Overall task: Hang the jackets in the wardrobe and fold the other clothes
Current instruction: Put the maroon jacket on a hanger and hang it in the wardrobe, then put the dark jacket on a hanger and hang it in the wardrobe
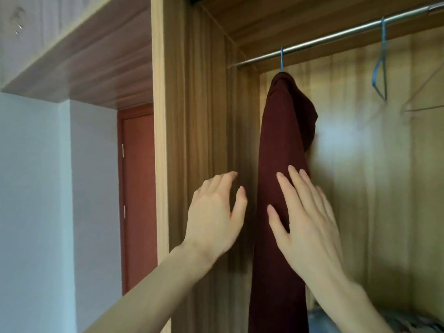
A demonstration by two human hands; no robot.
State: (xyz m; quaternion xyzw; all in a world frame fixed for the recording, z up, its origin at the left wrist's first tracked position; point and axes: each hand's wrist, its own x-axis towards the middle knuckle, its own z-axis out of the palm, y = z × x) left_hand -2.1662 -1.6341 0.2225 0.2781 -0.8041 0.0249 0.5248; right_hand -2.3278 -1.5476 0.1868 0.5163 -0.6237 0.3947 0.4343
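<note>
The dark red jacket (281, 164) hangs long and straight on a blue hanger (281, 59). The left hand (213, 212) and right hand (310, 222) are spread wide, holding nothing.

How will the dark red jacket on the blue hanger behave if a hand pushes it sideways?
The dark red fabric jacket hangs in long limp folds, so it is probably floppy and yields. Its thin blue hanger only hooks the smooth metal rail, so it may swing or slide.

One jacket (281, 164) hung on one rail (336, 38); three hangers showed (two blue (281, 60) (380, 68), one pale wire (422, 102)), and two hands (216, 212) (310, 227).
</note>
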